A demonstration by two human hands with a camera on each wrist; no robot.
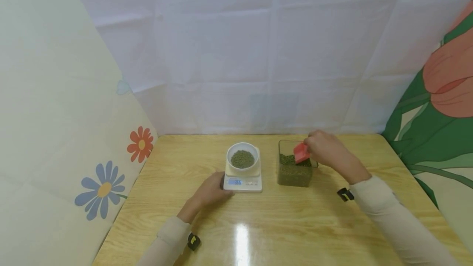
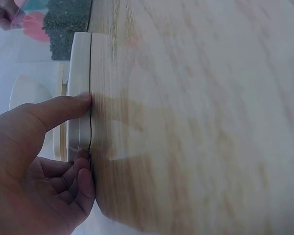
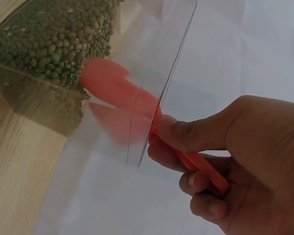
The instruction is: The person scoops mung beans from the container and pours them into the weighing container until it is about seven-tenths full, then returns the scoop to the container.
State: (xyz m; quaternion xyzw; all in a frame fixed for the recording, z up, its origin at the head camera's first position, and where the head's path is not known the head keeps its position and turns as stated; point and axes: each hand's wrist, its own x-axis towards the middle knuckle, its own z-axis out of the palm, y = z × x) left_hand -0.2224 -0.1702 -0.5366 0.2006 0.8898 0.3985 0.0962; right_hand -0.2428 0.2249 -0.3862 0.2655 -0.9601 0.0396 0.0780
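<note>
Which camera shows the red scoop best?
The right wrist view: the red scoop looks biggest there, its handle held in the right hand. The head view shows it small, reaching into the clear box. The left wrist view shows just a blurry pinkish bit near its top left corner.

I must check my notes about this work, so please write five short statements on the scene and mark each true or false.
1. The right hand grips a red plastic scoop. True.
2. A round white bowl stands on the flat white digital scale. True.
3. The bowl is empty. False: it holds small green grains.
4. A transparent rectangular container with green beans stands right of the scale in the head view. True.
5. The left hand holds the container. False: it grips the scale.
</note>
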